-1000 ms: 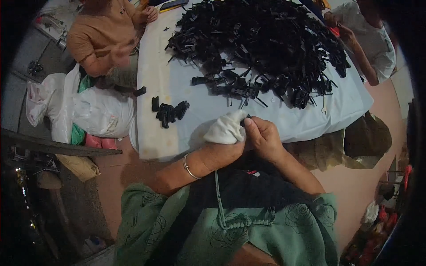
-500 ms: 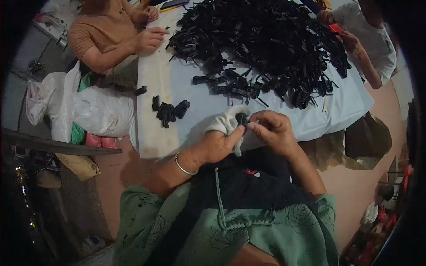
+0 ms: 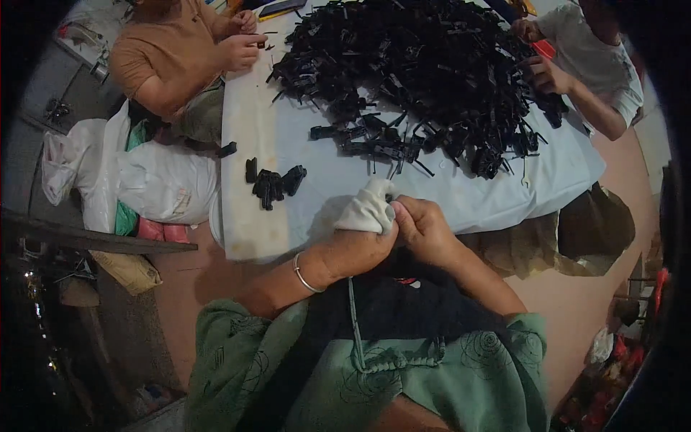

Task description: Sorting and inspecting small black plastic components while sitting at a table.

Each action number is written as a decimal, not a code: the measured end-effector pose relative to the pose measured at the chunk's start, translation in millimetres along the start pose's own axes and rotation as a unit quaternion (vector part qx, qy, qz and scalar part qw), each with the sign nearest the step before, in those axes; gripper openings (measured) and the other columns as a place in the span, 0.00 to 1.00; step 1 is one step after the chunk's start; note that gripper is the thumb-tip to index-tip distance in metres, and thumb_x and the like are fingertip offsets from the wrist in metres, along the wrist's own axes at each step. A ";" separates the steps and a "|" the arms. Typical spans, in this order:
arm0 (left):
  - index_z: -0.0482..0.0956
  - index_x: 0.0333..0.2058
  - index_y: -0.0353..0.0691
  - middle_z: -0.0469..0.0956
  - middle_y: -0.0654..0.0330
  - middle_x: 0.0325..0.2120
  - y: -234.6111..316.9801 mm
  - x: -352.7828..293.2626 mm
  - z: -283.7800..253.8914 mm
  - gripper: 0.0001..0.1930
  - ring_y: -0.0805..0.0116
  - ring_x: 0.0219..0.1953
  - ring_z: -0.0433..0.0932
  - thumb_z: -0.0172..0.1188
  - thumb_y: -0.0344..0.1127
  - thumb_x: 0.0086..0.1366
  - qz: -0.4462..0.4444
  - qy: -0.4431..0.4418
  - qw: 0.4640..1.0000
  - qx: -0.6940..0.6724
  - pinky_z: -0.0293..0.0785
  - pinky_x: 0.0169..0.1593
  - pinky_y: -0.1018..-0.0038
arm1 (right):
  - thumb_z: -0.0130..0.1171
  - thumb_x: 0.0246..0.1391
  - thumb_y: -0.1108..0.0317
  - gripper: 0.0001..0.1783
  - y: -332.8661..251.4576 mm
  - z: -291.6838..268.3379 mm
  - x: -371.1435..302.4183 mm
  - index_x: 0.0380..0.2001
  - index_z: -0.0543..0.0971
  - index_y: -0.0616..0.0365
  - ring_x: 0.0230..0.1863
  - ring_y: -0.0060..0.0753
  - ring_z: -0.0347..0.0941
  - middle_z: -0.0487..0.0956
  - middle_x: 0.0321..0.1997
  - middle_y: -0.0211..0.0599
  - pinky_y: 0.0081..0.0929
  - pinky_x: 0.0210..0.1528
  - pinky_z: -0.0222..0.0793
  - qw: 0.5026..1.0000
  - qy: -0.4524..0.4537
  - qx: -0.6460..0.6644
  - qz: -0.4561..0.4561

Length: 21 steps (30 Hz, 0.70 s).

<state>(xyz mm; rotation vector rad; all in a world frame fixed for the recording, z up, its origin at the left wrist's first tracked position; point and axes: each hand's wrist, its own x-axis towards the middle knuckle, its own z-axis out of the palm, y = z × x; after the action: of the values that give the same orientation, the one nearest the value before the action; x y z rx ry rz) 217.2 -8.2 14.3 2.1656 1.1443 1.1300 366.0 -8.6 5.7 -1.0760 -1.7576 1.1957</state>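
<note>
My left hand (image 3: 354,246), with a metal bangle at the wrist, is closed. Over its fingers lies a white cloth glove (image 3: 366,207), the thumb side bare. A dark bit of a black plastic part (image 3: 389,196) shows at the glove's edge; the fingers hide most of it. Pressed up against it is my right hand (image 3: 430,232), bare, its thumb and fingers pinched together. What that pinch holds is hidden. Both hands meet just over the near edge of the white-covered table (image 3: 317,169).
A big heap of black plastic parts (image 3: 410,65) covers the table's far side. Several finished-looking black pieces (image 3: 269,186) lie at left. One co-worker's hand (image 3: 243,52) is at the far left, another's (image 3: 548,75) at the right. White sacks (image 3: 169,183) stand left of the table.
My right hand has turned and closed in against the left, its fingers curling in. The black part, plainer before, is now mostly covered. The right co-worker's hand has moved onto the heap.
</note>
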 end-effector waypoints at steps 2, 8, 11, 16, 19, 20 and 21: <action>0.68 0.38 0.37 0.72 0.50 0.25 8.2 2.1 -9.3 0.11 0.53 0.26 0.72 0.50 0.30 0.55 -0.023 -0.043 0.998 0.030 0.69 0.30 0.67 | 0.47 0.56 0.67 0.14 -3.6 -0.9 0.3 0.21 0.68 0.65 0.19 0.48 0.63 0.69 0.19 0.50 0.34 0.25 0.61 0.999 -0.020 0.015 0.021; 0.74 0.35 0.38 0.73 0.52 0.23 -37.7 8.9 -57.9 0.12 0.55 0.26 0.72 0.51 0.29 0.49 0.011 -0.071 0.925 0.372 0.68 0.29 0.66 | 0.51 0.52 0.67 0.08 10.6 -33.2 14.2 0.26 0.69 0.61 0.21 0.43 0.70 0.71 0.20 0.45 0.34 0.24 0.66 0.883 0.202 -0.419 -0.068; 0.76 0.36 0.38 0.73 0.53 0.23 -22.2 24.5 -73.7 0.15 0.57 0.25 0.72 0.52 0.28 0.46 0.018 -0.029 0.890 0.455 0.68 0.28 0.67 | 0.54 0.48 0.67 0.07 25.0 -43.1 12.5 0.26 0.69 0.58 0.24 0.50 0.70 0.73 0.23 0.46 0.39 0.24 0.66 0.877 0.150 -0.457 -0.019; 0.77 0.36 0.37 0.74 0.53 0.25 -18.7 23.5 -69.1 0.15 0.59 0.25 0.72 0.55 0.26 0.45 0.105 0.001 0.934 0.343 0.68 0.28 0.68 | 0.54 0.45 0.71 0.06 8.1 -36.9 2.3 0.23 0.67 0.58 0.22 0.48 0.69 0.71 0.21 0.43 0.39 0.21 0.65 0.866 0.221 -0.439 -0.094; 0.77 0.34 0.36 0.74 0.50 0.26 9.0 32.2 -39.8 0.11 0.57 0.26 0.73 0.56 0.26 0.49 0.040 -0.049 0.947 0.316 0.69 0.31 0.69 | 0.54 0.42 0.73 0.05 2.3 -33.4 -3.4 0.24 0.68 0.57 0.19 0.46 0.68 0.69 0.19 0.40 0.38 0.20 0.64 0.855 0.205 -0.454 -0.143; 0.76 0.35 0.35 0.74 0.50 0.28 8.5 29.3 -29.5 0.10 0.55 0.29 0.73 0.56 0.27 0.52 0.024 -0.025 0.984 0.173 0.69 0.34 0.69 | 0.54 0.40 0.74 0.06 1.3 -31.5 -3.9 0.25 0.69 0.57 0.18 0.44 0.67 0.67 0.18 0.39 0.37 0.19 0.63 0.851 0.176 -0.466 -0.169; 0.75 0.35 0.34 0.74 0.49 0.29 5.6 27.5 -20.4 0.09 0.53 0.32 0.73 0.55 0.28 0.54 0.009 -0.001 1.000 0.022 0.69 0.37 0.69 | 0.54 0.40 0.74 0.06 -1.7 -29.9 -5.5 0.25 0.69 0.57 0.18 0.44 0.67 0.67 0.18 0.39 0.37 0.19 0.63 0.850 0.175 -0.467 -0.170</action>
<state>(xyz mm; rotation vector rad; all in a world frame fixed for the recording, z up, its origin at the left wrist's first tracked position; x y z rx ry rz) 212.0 11.5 42.3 2.2155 1.1611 1.1197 394.5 -4.2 15.4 -1.3012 -2.1211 -0.1571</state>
